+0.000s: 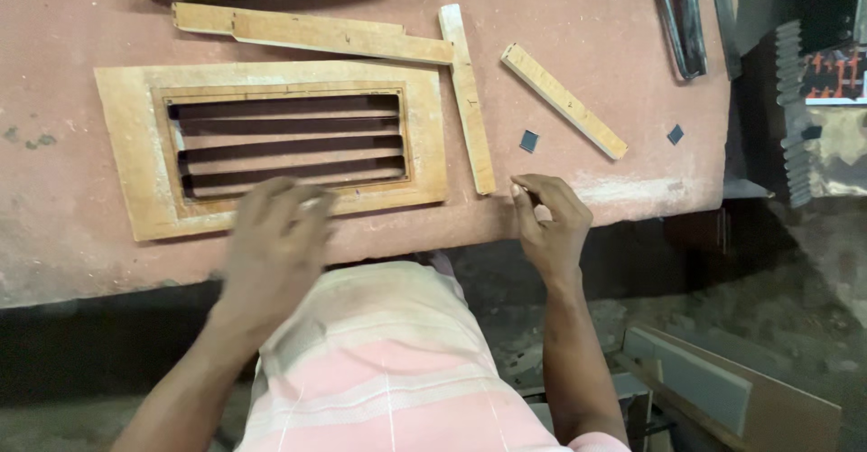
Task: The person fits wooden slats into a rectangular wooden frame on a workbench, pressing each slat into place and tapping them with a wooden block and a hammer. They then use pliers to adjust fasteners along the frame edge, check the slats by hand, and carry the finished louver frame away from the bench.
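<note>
Wooden vent frame is lying flat as the blurred left hand, grip unclear, is steadying it while the right hand is pinching something small.

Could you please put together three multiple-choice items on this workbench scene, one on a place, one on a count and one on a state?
1. Where does the left hand hover?
A. over the near edge of the slatted wooden frame
B. over the metal strips at the far right
C. below the table

2. How many small dark squares lie on the pink table?
A. none
B. two
C. five

3. How does the short loose wooden stick lie?
A. upright
B. inside the frame
C. flat and slanted, apart from the frame

Answers: 1 A, the blurred hand overlaps the frame's near rail. 2 B, one square lies left of the stick, one right. 3 C, it rests diagonally on bare tabletop.
</note>
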### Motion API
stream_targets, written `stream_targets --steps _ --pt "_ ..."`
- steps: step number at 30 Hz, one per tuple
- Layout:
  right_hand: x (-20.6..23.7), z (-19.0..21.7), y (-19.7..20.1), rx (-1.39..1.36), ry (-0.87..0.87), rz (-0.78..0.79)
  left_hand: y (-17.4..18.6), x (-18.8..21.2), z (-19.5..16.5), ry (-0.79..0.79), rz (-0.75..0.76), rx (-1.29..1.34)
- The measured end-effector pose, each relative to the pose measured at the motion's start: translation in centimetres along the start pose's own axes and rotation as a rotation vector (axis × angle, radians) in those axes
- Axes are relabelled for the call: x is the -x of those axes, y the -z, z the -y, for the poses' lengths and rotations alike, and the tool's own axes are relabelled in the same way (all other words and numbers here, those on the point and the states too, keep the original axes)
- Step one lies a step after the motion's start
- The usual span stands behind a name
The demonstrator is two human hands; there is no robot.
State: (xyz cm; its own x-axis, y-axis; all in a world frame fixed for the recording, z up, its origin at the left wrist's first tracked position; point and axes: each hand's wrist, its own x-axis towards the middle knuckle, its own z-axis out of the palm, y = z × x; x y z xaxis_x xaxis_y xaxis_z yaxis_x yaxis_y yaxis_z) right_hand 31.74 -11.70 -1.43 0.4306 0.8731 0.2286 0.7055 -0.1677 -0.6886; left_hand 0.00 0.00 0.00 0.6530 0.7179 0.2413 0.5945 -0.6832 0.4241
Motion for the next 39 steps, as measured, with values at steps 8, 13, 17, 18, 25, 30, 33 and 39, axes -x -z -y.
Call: stream_targets --steps 8,13,17,18,25,30,33,39 --pt "-0.7 -2.5 3.0 0.017 0.039 -0.038 -9.6 -11.9 -9.6 -0.452 -0.042 0.293" --pt "-3.3 -4.2 3.9 0.031 -0.001 -0.085 -15.0 -16.9 -11.0 -0.479 0.091 0.108" --pt "-6.0 -5.8 2.7 0.199 0.222 -0.073 -16.4 -15.7 -9.5 -0.393 0.132 0.103" --pt "-6.6 -6.1 2.4 0.203 0.230 -0.050 -16.2 -15.5 -9.5 -0.369 0.128 0.116" --pt "-7.5 -6.3 0.7 0.198 0.104 0.118 -12.8 -13.8 -9.2 -0.036 0.001 0.399" --pt "-4.9 -6.4 2.8 0.148 0.025 0.121 -10.9 -13.8 -8.4 0.186 -0.073 0.643" --pt "-4.1 -6.9 2.9 0.151 0.051 0.095 -11.0 -14.4 -7.9 0.160 -0.182 0.549" --pt "-3.9 -7.3 2.9 0.151 0.054 0.088 -13.6 -16.6 -8.6 0.358 -0.093 0.644"
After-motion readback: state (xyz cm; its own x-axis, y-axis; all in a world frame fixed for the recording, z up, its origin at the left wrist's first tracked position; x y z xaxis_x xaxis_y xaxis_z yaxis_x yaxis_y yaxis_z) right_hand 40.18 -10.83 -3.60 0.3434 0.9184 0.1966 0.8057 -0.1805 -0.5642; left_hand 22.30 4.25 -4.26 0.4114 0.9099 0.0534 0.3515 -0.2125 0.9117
